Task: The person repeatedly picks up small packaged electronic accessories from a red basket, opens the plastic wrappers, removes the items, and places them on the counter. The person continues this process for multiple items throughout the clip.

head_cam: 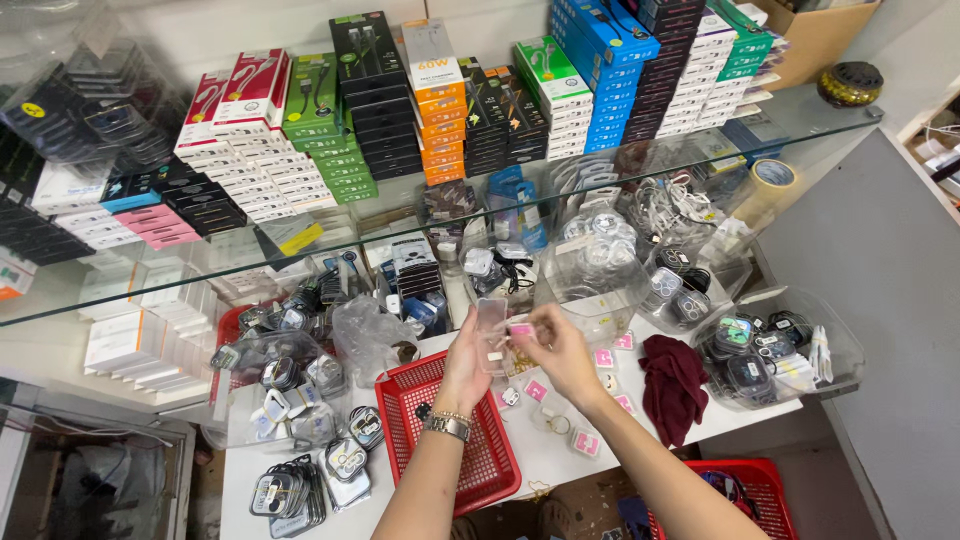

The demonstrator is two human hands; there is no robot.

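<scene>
My left hand (465, 368), with a metal watch and bead bracelet on the wrist, holds a small clear plastic packet (491, 330) upright above the white counter. My right hand (557, 350) pinches the same packet at its right side, next to a small pink label (520, 328). Both hands hover over the far edge of a red plastic basket (480, 470). Several small pink-and-white packets (585, 442) lie scattered on the counter under and right of my right hand.
A glass shelf (800, 130) above holds stacks of boxed cables. Clear tubs (780, 350) and bags of small accessories crowd the counter. A dark red cloth (672, 385) lies right. Packets of lens protectors (300, 490) lie left. A second red basket (740, 490) sits below right.
</scene>
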